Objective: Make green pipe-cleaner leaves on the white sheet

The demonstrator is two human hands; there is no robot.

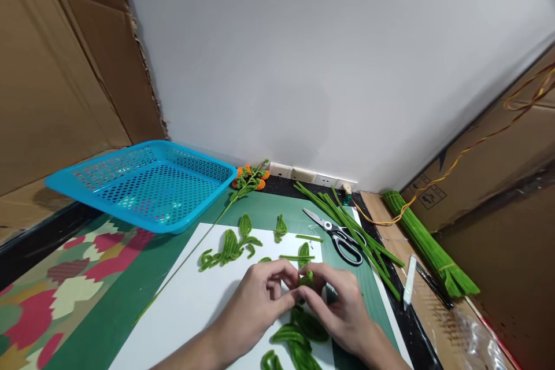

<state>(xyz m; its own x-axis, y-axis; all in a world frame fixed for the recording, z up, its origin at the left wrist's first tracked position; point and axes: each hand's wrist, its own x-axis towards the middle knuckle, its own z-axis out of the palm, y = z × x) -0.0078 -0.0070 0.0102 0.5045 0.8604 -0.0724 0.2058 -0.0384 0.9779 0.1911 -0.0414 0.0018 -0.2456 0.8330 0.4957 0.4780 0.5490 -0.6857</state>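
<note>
Over the white paper (182, 300), my left hand (260, 300) and my right hand (344, 306) meet, fingertips pinched together on a small green pipe-cleaner leaf (307, 280). The fingers cover much of it. Just below them lie several fuzzy green leaves (299, 341), partly hidden by my right hand. Beyond my fingers is another leaf (304, 251), crossed by a short green pipe-cleaner piece (292, 257). Farther up the paper rest a cluster of curled leaves (229, 247), a single leaf (245, 224) and a small leaf bundle (280, 226).
Scissors (333, 234) and loose green pipe cleaners (355, 225) lie to the right. A thick pipe-cleaner bundle (427, 245) is beside a white-handled tool (409, 282). At left stands a blue basket (191, 222). An orange-flowered stem (249, 185) lies at the back, near power sockets (303, 174).
</note>
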